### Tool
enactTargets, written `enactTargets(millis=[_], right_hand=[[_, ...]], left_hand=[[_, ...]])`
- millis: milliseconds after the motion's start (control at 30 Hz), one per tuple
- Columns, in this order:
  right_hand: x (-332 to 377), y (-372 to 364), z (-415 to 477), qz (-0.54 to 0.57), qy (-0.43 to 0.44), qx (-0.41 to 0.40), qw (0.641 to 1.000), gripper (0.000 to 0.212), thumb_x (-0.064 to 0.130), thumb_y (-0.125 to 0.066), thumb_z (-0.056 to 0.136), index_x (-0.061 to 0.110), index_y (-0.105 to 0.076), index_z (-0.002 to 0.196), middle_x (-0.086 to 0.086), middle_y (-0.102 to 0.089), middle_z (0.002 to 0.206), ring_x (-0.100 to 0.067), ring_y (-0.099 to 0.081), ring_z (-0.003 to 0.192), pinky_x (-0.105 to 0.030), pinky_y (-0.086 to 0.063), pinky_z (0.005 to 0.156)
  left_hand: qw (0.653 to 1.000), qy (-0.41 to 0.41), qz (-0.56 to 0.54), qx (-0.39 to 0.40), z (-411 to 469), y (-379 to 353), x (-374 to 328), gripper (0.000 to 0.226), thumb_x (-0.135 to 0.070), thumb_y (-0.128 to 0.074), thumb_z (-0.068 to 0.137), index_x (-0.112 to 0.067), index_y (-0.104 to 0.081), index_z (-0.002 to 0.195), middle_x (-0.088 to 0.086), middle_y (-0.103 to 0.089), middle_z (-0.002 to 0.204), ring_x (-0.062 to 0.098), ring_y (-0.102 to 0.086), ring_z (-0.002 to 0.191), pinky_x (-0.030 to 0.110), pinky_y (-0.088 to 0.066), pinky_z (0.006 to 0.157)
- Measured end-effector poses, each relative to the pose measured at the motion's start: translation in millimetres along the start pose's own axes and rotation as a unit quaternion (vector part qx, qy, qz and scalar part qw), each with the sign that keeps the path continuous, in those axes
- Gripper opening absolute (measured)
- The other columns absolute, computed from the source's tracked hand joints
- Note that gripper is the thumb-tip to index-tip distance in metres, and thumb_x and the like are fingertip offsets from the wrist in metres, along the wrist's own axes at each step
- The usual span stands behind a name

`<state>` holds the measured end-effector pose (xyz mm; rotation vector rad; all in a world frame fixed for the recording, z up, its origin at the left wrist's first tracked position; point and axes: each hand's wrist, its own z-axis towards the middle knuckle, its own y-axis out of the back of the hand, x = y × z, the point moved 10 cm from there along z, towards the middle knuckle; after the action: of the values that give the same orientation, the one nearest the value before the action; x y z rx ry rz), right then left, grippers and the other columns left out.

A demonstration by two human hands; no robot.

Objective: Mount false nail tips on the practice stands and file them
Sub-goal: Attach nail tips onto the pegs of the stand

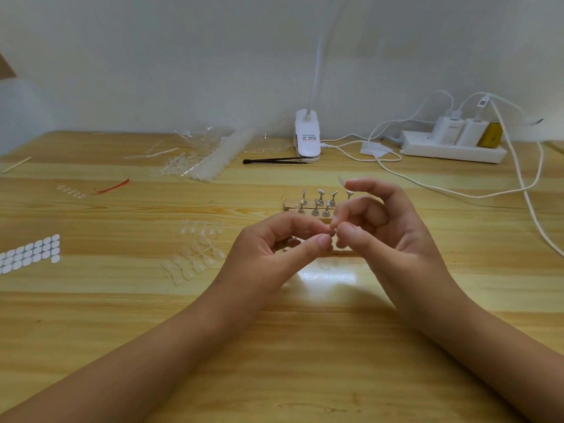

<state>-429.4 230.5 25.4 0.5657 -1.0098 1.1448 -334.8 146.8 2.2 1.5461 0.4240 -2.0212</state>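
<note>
Fingers: thumb and forefinger [317,242] of the left hand [274,248] are clamped on a tiny grey piece [333,232], too small to identify; the right hand [387,227] pinches the same piece from the other side, forefinger raised.
Stands: small silver metal practice stands [317,203] are upright on a pale wooden strip [290,204], just behind the hands.
Nail tips: clear plastic false nail tips [195,257] lie loose on the light wooden bench [122,300], left of the left hand.
Further out: sheet of white oval stickers [30,254] at far left; white clip-on lamp [308,138] at the back.

I count 7 stands [321,196] upright, prob. 1 more pinched; 1 lamp [308,135], 1 pwr strip [451,150], 3 plugs [471,131]; tips [195,259] uncountable.
</note>
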Motion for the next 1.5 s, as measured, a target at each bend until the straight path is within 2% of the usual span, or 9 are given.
enactTargets(millis=[133, 233, 367, 467, 667, 867, 1167, 1300, 1500], right_hand=[[-13.1, -3.7, 1.6, 0.064, -0.063, 0.033, 0.995, 0.041, 0.007, -0.062, 0.083, 0.019, -0.054, 0.122, -0.001, -0.062, 0.088, -0.014, -0.061, 0.082, -0.026, -0.052, 0.077], [-17.1, -0.8, 1.1, 0.082, -0.085, 0.031, 0.993, 0.043, 0.010, -0.068, 0.081, 0.022, -0.058, 0.121, -0.001, -0.062, 0.093, -0.015, -0.062, 0.085, -0.029, -0.052, 0.080], [-18.2, 10.4, 1.5, 0.099, -0.105, -0.010, 0.989, 0.022, 0.026, -0.066, 0.078, 0.023, -0.069, 0.100, -0.002, -0.066, 0.099, -0.016, -0.062, 0.094, -0.026, -0.053, 0.077], [-19.8, 13.6, 1.1, 0.091, -0.115, -0.012, 0.989, 0.006, 0.023, -0.068, 0.079, 0.020, -0.069, 0.084, -0.001, -0.065, 0.102, -0.017, -0.062, 0.098, -0.027, -0.053, 0.077], [-23.5, 4.7, -1.0, 0.101, -0.139, 0.018, 0.985, 0.009, 0.020, -0.062, 0.082, 0.012, -0.068, 0.083, -0.003, -0.064, 0.100, -0.015, -0.064, 0.091, -0.025, -0.054, 0.076], [-24.7, -9.6, -4.6, 0.136, -0.166, 0.068, 0.974, 0.019, 0.020, -0.057, 0.088, 0.005, -0.068, 0.094, -0.004, -0.065, 0.102, -0.017, -0.065, 0.100, -0.024, -0.054, 0.083], [-23.3, -10.4, -4.5, 0.128, -0.168, 0.073, 0.975, 0.027, 0.017, -0.056, 0.088, -0.005, -0.055, 0.104, -0.007, -0.061, 0.101, -0.019, -0.065, 0.100, -0.023, -0.052, 0.089], [-23.5, -10.7, -4.9, 0.122, -0.169, 0.070, 0.976, 0.022, 0.017, -0.056, 0.087, -0.002, -0.056, 0.096, -0.005, -0.061, 0.098, -0.018, -0.065, 0.098, -0.022, -0.052, 0.088], [-24.4, -9.7, -5.2, 0.107, -0.168, 0.071, 0.977, 0.015, 0.017, -0.058, 0.086, 0.003, -0.060, 0.088, -0.005, -0.061, 0.099, -0.019, -0.064, 0.101, -0.023, -0.052, 0.089]], left_hand=[[1.000, -0.021, 0.008, 0.003, -0.6, -0.7, -3.2, 0.017, -0.039, -0.071, 0.077, -0.029, -0.074, 0.090, 0.001, -0.076, 0.096, 0.029, -0.069, 0.101, 0.059, -0.048, 0.097], [0.999, -0.033, 0.022, 0.006, -1.3, -1.3, -5.1, 0.012, -0.040, -0.070, 0.078, -0.033, -0.073, 0.087, -0.006, -0.074, 0.092, 0.023, -0.067, 0.097, 0.051, -0.050, 0.096], [0.998, -0.042, 0.041, 0.013, -3.0, -1.0, -6.2, 0.012, -0.040, -0.068, 0.078, -0.031, -0.071, 0.086, -0.018, -0.066, 0.084, 0.009, -0.059, 0.088, 0.027, -0.049, 0.086], [0.998, -0.044, 0.037, 0.006, -2.9, 1.7, -6.1, 0.011, -0.040, -0.068, 0.077, -0.034, -0.071, 0.085, -0.015, -0.067, 0.086, 0.008, -0.058, 0.088, 0.023, -0.048, 0.084], [0.998, -0.050, 0.036, -0.002, -2.7, 3.9, -7.8, 0.008, -0.039, -0.068, 0.077, -0.038, -0.071, 0.085, -0.002, -0.070, 0.095, 0.012, -0.062, 0.092, 0.026, -0.050, 0.087], [0.998, -0.061, 0.031, 0.000, -3.6, 4.5, -10.3, 0.006, -0.035, -0.068, 0.080, -0.038, -0.070, 0.086, 0.004, -0.070, 0.098, 0.024, -0.064, 0.100, 0.038, -0.051, 0.094], [0.998, -0.059, 0.025, 0.001, -3.1, 3.6, -9.5, 0.006, -0.035, -0.067, 0.080, -0.036, -0.070, 0.084, 0.007, -0.069, 0.097, 0.025, -0.065, 0.099, 0.033, -0.052, 0.091], [0.998, -0.057, 0.024, 0.000, -3.9, 4.0, -8.5, 0.006, -0.036, -0.067, 0.079, -0.036, -0.070, 0.084, 0.008, -0.068, 0.097, 0.028, -0.064, 0.099, 0.041, -0.052, 0.091], [0.998, -0.060, 0.025, 0.002, -3.5, 3.2, -9.2, 0.006, -0.034, -0.067, 0.080, -0.034, -0.071, 0.084, 0.004, -0.067, 0.092, 0.029, -0.062, 0.095, 0.043, -0.052, 0.089]])
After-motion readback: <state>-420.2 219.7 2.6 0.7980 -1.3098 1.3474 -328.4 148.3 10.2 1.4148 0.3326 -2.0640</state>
